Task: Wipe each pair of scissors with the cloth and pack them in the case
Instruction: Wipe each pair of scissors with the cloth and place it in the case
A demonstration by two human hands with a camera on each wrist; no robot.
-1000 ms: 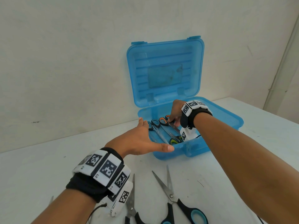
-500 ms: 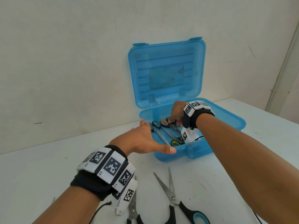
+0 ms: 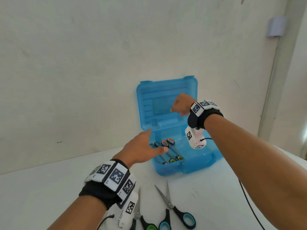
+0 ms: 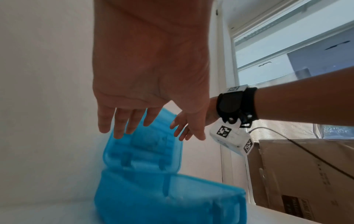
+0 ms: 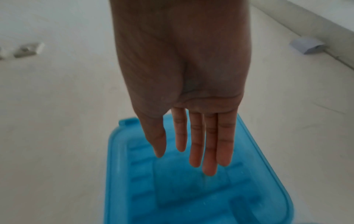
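1. The blue case (image 3: 167, 168) is standing open on the white table (image 3: 41, 193), its lid (image 3: 166, 90) leaning upright against the wall; several pairs of scissors (image 3: 168, 146) are lying in its base.
2. The right hand (image 3: 180, 103) is hovering in front of the lid, fingers (image 5: 210, 145) straight and close together, holding nothing.
3. The left hand (image 3: 141, 147) is reaching over the case's left front corner, fingers (image 4: 134, 121) straight and slightly spread, empty.
4. Two more pairs, blue-handled scissors (image 3: 174, 211) and green-handled scissors (image 3: 142, 218), are lying in front of the case.

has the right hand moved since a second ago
Yes. The right hand has lifted out of the blue case, away from the scissors inside, and is now up before the open lid.
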